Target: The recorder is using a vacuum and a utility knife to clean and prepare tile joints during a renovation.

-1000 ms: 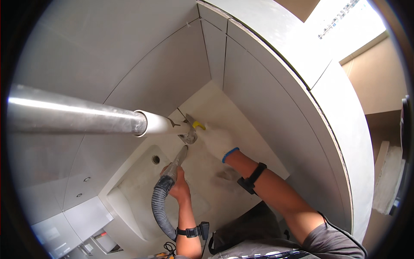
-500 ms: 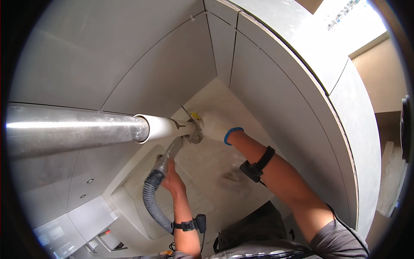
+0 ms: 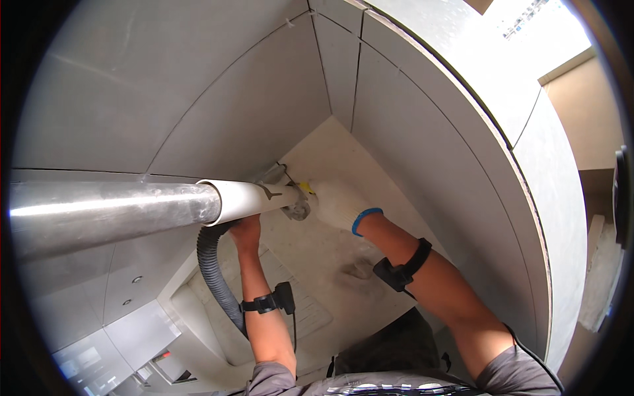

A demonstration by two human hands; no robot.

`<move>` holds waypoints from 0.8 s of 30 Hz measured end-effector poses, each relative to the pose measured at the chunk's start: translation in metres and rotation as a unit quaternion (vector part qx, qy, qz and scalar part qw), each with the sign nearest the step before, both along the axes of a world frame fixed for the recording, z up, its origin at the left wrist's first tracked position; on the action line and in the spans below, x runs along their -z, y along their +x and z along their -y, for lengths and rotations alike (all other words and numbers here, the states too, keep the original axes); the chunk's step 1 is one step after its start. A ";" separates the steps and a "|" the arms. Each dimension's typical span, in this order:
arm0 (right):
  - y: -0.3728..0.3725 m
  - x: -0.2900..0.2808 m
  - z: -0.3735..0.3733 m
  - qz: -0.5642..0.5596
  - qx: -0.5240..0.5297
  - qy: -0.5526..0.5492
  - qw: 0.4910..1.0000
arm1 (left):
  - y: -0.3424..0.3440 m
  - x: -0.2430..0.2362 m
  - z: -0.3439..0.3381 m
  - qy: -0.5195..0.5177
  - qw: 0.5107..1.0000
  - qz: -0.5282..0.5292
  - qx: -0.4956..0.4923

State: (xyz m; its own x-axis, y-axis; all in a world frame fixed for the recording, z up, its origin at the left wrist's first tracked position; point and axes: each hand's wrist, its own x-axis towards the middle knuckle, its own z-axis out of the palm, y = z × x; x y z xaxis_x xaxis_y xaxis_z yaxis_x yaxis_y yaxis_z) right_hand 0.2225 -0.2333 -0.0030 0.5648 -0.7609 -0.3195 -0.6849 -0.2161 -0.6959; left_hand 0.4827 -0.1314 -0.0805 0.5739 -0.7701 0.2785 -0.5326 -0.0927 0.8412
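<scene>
My left hand (image 3: 247,232) is bare and partly hidden beneath a thick pipe. It grips the end of a grey corrugated hose (image 3: 210,264). Beyond the pipe, what looks like the hose's clear nozzle (image 3: 269,173) shows against the wall foot. My right hand (image 3: 338,203) wears a white knit glove with a blue cuff. Its fingers close around a small yellow thing (image 3: 306,187) whose kind I cannot make out. A grey round metal piece (image 3: 297,209) sits beside it at the end of the pipe's white sleeve (image 3: 247,200).
The shiny metal pipe (image 3: 112,204) crosses from the left edge. Grey panelled walls (image 3: 422,152) meet in a corner ahead. A dusty pale floor (image 3: 370,244) lies below, with a shallow ribbed tray (image 3: 290,317) at lower left. Black fabric (image 3: 389,346) is near my body.
My left hand has moved up and left, from the near side of the pipe to under it, carrying the hose. The nozzle now shows beyond the pipe. My right hand has barely shifted.
</scene>
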 end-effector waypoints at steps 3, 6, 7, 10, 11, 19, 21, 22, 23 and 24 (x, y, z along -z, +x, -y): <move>-0.023 -0.001 0.009 0.022 0.023 0.003 0.999 | -0.024 -0.027 0.011 0.048 0.992 -0.094 0.075; -0.019 -0.014 0.010 -0.002 0.023 0.045 0.999 | -0.023 -0.039 0.005 0.079 0.980 -0.173 0.053; -0.019 -0.014 0.012 0.003 0.031 0.038 0.999 | -0.026 -0.042 0.006 0.085 0.985 -0.138 0.052; -0.020 -0.026 0.020 -0.005 0.045 0.034 0.998 | -0.025 -0.035 0.012 0.073 0.994 -0.068 0.041; -0.019 -0.033 0.021 -0.020 0.048 0.043 0.998 | -0.023 -0.026 0.010 0.059 0.997 -0.034 0.026; 0.005 0.027 0.019 0.057 0.080 -0.044 0.994 | -0.039 -0.015 0.001 0.059 0.998 0.014 -0.036; 0.008 0.029 0.022 0.058 0.090 -0.069 0.992 | -0.050 -0.028 0.001 -0.030 0.990 -0.110 -0.083; 0.011 0.029 0.022 0.057 0.084 -0.074 0.992 | -0.049 -0.030 -0.005 -0.041 0.984 -0.146 -0.097; 0.015 0.027 0.018 0.058 0.075 -0.073 0.993 | -0.045 -0.036 -0.017 -0.049 0.976 -0.180 -0.116; 0.016 0.025 0.017 0.061 0.071 -0.069 0.993 | -0.036 -0.030 -0.027 -0.037 0.974 -0.188 -0.123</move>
State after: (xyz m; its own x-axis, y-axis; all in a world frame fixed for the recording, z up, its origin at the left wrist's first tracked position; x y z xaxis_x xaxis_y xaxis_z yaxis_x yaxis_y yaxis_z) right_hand 0.2388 -0.2501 -0.0281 0.4759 -0.8678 -0.1432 -0.6283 -0.2215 -0.7457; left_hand 0.4464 -0.1046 -0.0504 0.8109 -0.5818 0.0623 -0.1546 -0.1102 0.9818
